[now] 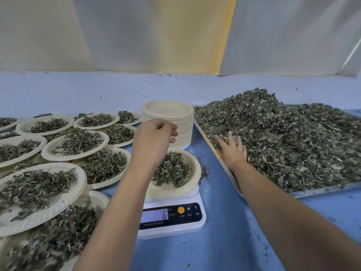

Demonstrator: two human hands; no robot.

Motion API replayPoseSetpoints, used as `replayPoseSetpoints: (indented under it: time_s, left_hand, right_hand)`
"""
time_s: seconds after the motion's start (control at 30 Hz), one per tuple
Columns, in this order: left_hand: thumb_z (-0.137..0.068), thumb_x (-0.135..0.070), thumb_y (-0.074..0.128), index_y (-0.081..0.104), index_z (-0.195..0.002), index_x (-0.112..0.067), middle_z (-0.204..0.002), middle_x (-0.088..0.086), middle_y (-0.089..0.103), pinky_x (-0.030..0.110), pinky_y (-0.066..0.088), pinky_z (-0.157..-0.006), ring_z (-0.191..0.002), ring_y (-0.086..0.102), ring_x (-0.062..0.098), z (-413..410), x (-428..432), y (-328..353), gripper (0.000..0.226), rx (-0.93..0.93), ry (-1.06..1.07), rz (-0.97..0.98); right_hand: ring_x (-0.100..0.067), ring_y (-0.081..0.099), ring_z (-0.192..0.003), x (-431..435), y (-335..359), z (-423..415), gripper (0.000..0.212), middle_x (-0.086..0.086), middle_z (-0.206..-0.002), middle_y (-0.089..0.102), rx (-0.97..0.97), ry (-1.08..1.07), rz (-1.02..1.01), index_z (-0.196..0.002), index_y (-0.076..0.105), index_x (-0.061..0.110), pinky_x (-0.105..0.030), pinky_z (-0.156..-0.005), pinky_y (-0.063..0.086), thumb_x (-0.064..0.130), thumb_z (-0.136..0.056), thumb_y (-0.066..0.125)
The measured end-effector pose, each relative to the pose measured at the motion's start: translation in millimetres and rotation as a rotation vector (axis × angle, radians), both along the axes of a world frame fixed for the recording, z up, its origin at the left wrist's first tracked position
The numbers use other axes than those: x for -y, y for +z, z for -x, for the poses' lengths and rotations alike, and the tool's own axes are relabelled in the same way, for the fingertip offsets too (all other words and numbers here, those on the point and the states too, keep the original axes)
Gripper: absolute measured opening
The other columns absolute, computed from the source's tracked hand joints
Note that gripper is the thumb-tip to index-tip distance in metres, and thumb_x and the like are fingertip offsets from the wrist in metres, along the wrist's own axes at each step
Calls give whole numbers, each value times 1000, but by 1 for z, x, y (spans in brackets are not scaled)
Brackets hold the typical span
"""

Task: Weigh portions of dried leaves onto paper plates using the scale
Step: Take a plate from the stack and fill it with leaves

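My left hand (156, 137) curled over the scale's (172, 230) paper plate (173, 191) (pinching leaves? couldn't tell), right hand (232, 150) spread into the leaf pile (283, 137) for more.

Blue counter (224, 251) below pale panels (136, 36)
The panels rise behind the counter's far edge, a yellow strip (218, 45) between them.

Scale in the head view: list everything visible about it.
The scale is a small white, plastic-looking unit with a black front panel. Its pale display shows a 6; other digits are unreadable. Beside it are a round orange button and keys marked M and T. It stands flat on the blue table, panel toward the camera. A paper plate of dried leaves rests on its platform, hiding most of the top. The left forearm crosses its left corner; contact unclear.
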State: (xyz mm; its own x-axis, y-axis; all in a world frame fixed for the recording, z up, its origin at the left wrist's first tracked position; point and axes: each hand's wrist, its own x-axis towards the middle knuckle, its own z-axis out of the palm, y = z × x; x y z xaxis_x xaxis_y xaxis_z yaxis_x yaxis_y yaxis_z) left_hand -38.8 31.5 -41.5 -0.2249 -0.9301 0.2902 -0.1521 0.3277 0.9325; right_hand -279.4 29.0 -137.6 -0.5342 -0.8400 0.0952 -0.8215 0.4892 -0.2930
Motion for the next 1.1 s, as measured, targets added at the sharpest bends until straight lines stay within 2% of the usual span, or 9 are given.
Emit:
replayPoseSetpoints:
  time_s: [0.13,0.23,0.33,0.47,0.6,0.67,0.8,0.97,1.1]
  left_hand:
    - [-91,-12,46,67,-80,-20,-81,-3,72,28,50,-72,-68,65,11,0,1,-1,25,4,5,2]
    - [-91,-11,46,67,-79,-20,-80,-2,71,28,50,-71,-68,64,11,1,1,-1,26,12,2,1]
    - [-90,-11,46,67,-78,-21,-80,-4,71,26,49,-69,-67,64,10,2,1,-2,26,19,4,7]
    - [-91,-10,46,67,-81,-20,-80,-4,71,23,49,-67,-66,64,8,1,3,-3,25,17,2,13]
    - [-91,-10,46,67,-81,-20,-80,-4,70,23,49,-68,-66,63,8,1,3,-3,25,9,5,13]
    - [-91,-10,46,67,-80,-20,-80,-4,70,24,49,-69,-66,63,9,1,3,-3,25,11,6,12]
    - [-91,-10,46,67,-79,-21,-79,-5,70,23,49,-69,-67,64,9,1,4,-3,26,16,13,7]
    - [-91,-10,46,66,-78,-21,-80,-4,71,22,49,-67,-66,63,8,1,5,-4,27,21,14,4]
    - [-91,-10,46,66,-78,-20,-80,-3,71,23,49,-68,-66,63,9,1,5,-5,26,19,11,5]
  right_hand:
    - [-29,-3,-147,5,-1,4,54,-2,-161,-9,88,170,-87,-152,13,34,-51,-118,11,30,-103,37]
    - [-27,25,-142,7,0,6,45,-7,-157,23,81,198,-33,-148,33,24,-46,-112,27,24,-103,38]
    - [-29,40,-120,5,1,4,28,-8,-129,47,15,120,100,-126,51,21,-42,-99,37,26,-102,38]
    - [-27,41,-115,5,2,0,25,-7,-125,43,-86,48,281,-121,51,23,-38,-87,39,33,-98,45]
    - [-30,22,-138,7,1,4,41,-1,-154,23,-7,72,76,-143,37,34,-47,-108,31,36,-103,33]
    - [-28,27,-139,8,0,6,41,-3,-152,32,7,139,-55,-144,39,30,-44,-110,30,31,-104,29]
    - [-33,52,-113,6,4,4,34,-14,-122,61,-22,114,69,-124,61,19,-39,-90,47,14,-98,42]
    - [-31,61,-100,1,10,-2,36,-12,-109,68,-15,20,129,-109,71,19,-37,-83,52,2,-90,46]
    - [-30,62,-98,0,10,0,36,-12,-111,68,32,-66,243,-112,70,16,-32,-81,51,0,-92,45]
